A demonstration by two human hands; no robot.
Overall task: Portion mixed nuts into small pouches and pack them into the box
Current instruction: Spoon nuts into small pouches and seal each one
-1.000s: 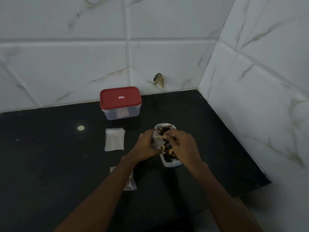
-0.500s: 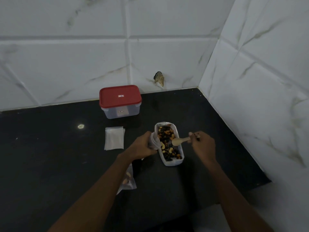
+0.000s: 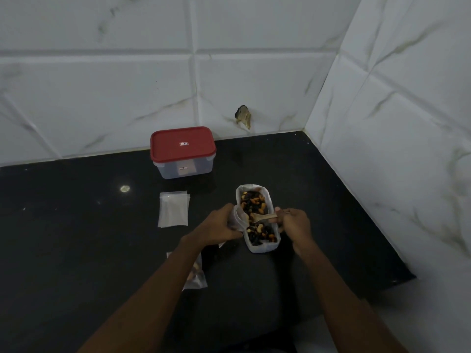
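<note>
A: On the black polished stone bench [image 3: 76,238], far left to middle, what lies there?

B: A flat stack of empty clear plastic pouches [image 3: 174,209], and behind it, against the tiled wall, the clear rectangular plastic box with the red lid [image 3: 183,152], lid on. Nearer the person, a filled clear pouch of nuts [image 3: 196,273] lies half under the left forearm.

A: And the left hand [image 3: 219,225]?

B: Its grip is closed round the lower part of a small clear pouch [image 3: 239,217], held upright with its mouth open, touching the left wall of the white oblong paper tray [image 3: 263,248]. It sits where it did half a second ago.

A: The tray holds what?

B: Mixed nuts [image 3: 257,205]: pale cashews, orange and dark pieces, filling it end to end.

A: Then the right hand [image 3: 295,224]?

B: Its grip is pinched shut on the handle of a small pale wooden spoon [image 3: 262,218]. The spoon lies across the tray, bowl pointing left, close to the pouch mouth. Half a second ago the bowl was nearer mid-tray; now it has moved toward the pouch. A second ago both hands were bunched over the tray with no spoon visible.

A: Anything in the bowl?

B: Too small to tell.
</note>
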